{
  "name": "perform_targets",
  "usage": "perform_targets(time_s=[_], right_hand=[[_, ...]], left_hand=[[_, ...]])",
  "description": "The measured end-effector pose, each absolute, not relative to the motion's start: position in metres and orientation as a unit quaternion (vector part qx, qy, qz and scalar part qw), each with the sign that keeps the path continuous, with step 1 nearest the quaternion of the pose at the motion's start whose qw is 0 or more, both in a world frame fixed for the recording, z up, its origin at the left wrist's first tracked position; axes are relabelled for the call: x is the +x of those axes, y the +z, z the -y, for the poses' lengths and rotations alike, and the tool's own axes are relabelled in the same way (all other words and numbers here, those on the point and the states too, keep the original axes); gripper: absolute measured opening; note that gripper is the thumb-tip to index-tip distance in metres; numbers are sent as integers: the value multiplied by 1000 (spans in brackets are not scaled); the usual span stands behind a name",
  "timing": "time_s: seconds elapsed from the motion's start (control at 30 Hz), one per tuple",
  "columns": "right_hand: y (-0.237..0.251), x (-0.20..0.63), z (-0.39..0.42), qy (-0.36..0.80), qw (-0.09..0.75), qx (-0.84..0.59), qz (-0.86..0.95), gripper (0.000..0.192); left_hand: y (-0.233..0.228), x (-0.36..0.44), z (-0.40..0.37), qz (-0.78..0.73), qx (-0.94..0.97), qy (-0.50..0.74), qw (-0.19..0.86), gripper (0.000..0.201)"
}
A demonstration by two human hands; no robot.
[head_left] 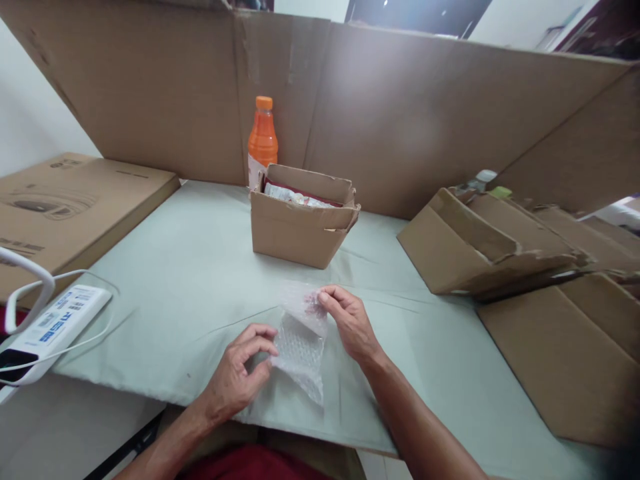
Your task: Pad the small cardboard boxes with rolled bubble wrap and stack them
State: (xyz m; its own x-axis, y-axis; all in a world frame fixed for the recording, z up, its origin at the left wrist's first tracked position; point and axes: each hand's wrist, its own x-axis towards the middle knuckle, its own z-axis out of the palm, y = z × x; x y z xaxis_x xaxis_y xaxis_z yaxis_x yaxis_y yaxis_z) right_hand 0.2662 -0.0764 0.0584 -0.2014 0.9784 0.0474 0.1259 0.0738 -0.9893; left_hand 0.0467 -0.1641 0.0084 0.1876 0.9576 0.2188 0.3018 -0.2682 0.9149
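A clear piece of bubble wrap lies on the table in front of me, its upper end folded over and lifted. Reddish marks show through the fold, too faint to make out. My right hand pinches the upper right corner between thumb and fingers. At the left edge is my left hand, its fingers curved and apart, with the tips touching or very near the plastic. Just beyond stands an open cardboard box with packets inside.
An orange bottle stands behind the box, against a tall cardboard wall. Open cardboard boxes line the right side. A large flat carton lies at left, near a white power strip with cables at the table's edge.
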Motion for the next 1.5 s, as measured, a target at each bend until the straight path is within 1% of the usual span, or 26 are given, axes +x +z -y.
perform_targets(time_s=[0.1, 0.17, 0.27, 0.33, 0.4, 0.53, 0.6, 0.63, 0.7, 0.77, 0.9, 1.0, 1.1, 1.17, 1.23, 1.33, 1.5], right_hand=[[57, 269, 53, 419, 410, -477, 655, 31], [52, 270, 39, 372, 403, -489, 679, 32], [44, 270, 33, 329, 401, -503, 691, 27], [41, 273, 41, 295, 392, -507, 709, 25], [38, 278, 54, 233, 376, -505, 741, 26], [36, 290, 79, 88, 356, -493, 789, 36], [34, 291, 85, 52, 331, -486, 807, 39], [32, 289, 86, 45, 306, -480, 821, 38], [28, 285, 86, 50, 243, -461, 852, 33], [24, 281, 84, 70, 200, -446, 869, 28], [23, 283, 85, 125, 210, -442, 863, 30], [28, 295, 96, 190, 204, -404, 871, 41], [34, 309, 115, 268, 167, -372, 873, 59], [37, 315, 128, 317, 152, -375, 858, 65], [37, 317, 137, 355, 160, -396, 831, 66], [36, 313, 144, 383, 195, -426, 796, 64], [39, 300, 146, 435, 219, -388, 783, 57]], left_hand=[[9, 43, 175, -439, 705, 399, 389, 21], [9, 41, 181, -433, 719, 398, 371, 24], [9, 39, 188, -430, 734, 409, 330, 22], [9, 38, 190, -428, 742, 415, 306, 22], [9, 36, 192, -425, 749, 415, 294, 24], [7, 35, 193, -414, 758, 409, 294, 28], [6, 37, 193, -409, 760, 409, 296, 27], [6, 39, 193, -407, 761, 410, 296, 26], [5, 42, 192, -400, 762, 413, 296, 24], [3, 44, 191, -397, 760, 419, 300, 22], [2, 43, 191, -413, 740, 428, 313, 19], [5, 42, 189, -441, 719, 434, 316, 16], [10, 42, 186, -468, 702, 432, 320, 15], [12, 44, 183, -492, 686, 424, 327, 16], [13, 46, 180, -515, 671, 417, 333, 16], [14, 51, 176, -536, 662, 405, 333, 16], [15, 57, 172, -564, 652, 400, 312, 15]])
